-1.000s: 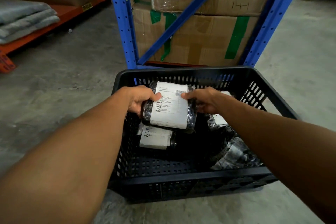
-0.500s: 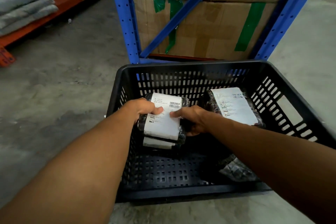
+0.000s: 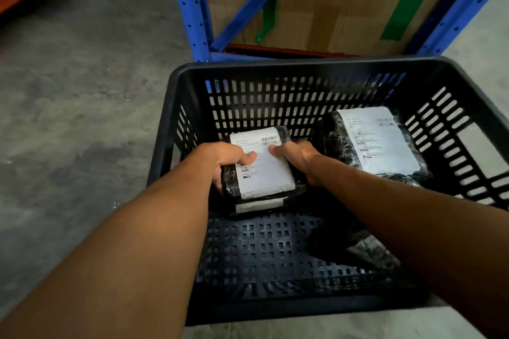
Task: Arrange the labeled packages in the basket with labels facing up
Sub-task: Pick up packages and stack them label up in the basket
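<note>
Both my hands grip one labeled package, label up, at the far left of the basket.

Nearest me, the basket's point(image 3: 303, 311) front rim crosses under both forearms, and past it the perforated floor lies bare across the left and middle, the widest open room I see. At the near right a crumpled dark wrapped package point(image 3: 369, 249) sits partly under my right forearm. Further in, my left hand point(image 3: 223, 158) clasps the left edge of the held package point(image 3: 263, 170), thumb on the white label, and my right hand point(image 3: 298, 158) clasps its right edge. It rests atop a lower package point(image 3: 259, 205), close to the left wall. Beyond, a second labeled package point(image 3: 377, 140) lies label up near the far right corner. Behind stand blue rack posts point(image 3: 192, 8) and cardboard boxes point(image 3: 330, 8).
</note>
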